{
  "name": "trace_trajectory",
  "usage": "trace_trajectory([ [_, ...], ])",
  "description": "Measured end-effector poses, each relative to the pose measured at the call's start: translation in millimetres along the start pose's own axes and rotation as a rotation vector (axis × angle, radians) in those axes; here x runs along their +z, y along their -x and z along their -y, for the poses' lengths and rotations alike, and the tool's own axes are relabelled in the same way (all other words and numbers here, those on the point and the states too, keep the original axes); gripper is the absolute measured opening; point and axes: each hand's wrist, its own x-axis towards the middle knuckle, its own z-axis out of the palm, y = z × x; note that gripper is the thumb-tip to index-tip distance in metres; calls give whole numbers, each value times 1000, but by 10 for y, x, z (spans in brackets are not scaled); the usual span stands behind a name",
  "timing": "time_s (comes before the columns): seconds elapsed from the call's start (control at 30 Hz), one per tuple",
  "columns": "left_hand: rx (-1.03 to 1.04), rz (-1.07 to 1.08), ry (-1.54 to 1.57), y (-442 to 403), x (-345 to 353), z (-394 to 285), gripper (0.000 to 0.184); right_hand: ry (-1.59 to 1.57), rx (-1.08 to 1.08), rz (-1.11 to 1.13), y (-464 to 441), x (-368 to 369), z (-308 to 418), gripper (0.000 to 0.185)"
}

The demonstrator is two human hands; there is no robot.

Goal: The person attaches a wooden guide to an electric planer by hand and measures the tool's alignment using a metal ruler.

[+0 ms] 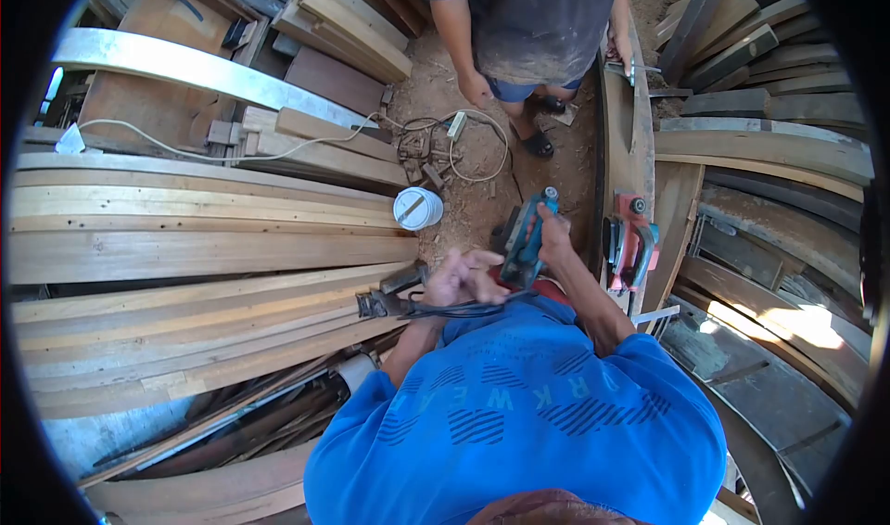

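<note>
In the head view my right hand [554,234] is wrapped round the handle of a teal electric planer [525,251], held in front of my body above the floor. Just left of the planer, my left hand [458,279] has its fingers apart, slightly blurred, with nothing visible in it. A dark power cord [464,309] runs in loops by my left wrist, close to my shirt. To the right, a second planer, red and teal [631,240], rests on a long wooden board [634,168].
Another person [528,24] stands opposite, one hand at a metal clamp [632,69] on the board. A white bucket [417,209] stands beside stacked planks [213,237]. A white extension cord [505,159] loops across the dirt floor. More timber [769,145] lies at right.
</note>
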Motion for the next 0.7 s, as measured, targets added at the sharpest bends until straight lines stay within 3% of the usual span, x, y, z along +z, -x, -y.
trace_trajectory([
  [0.17,-66,-238,256,856,-513,-57,77,3,-232,54,69,-169,283,25],
  [0.27,-338,-679,-175,1343,-1492,194,70,-45,-329,33,313,-125,474,23],
  [0.3,-481,-738,-436,1475,-1758,273,66,-53,-366,21,376,-84,552,22],
  [0.37,-844,-678,-1040,1842,-2149,440,59,79,-380,-18,556,-43,608,21],
  [0.4,-953,-571,-1185,1907,-2175,432,55,169,-398,-94,539,-18,557,19],
  [0.47,-1145,-304,-1463,1961,-2301,366,47,308,-429,-32,757,4,525,21],
  [0.57,-1210,-61,-1664,1704,-2420,39,37,568,-498,-93,1134,63,459,43],
  [0.7,-1106,197,-1867,901,-2686,-516,25,471,-637,-129,1506,118,112,48],
])
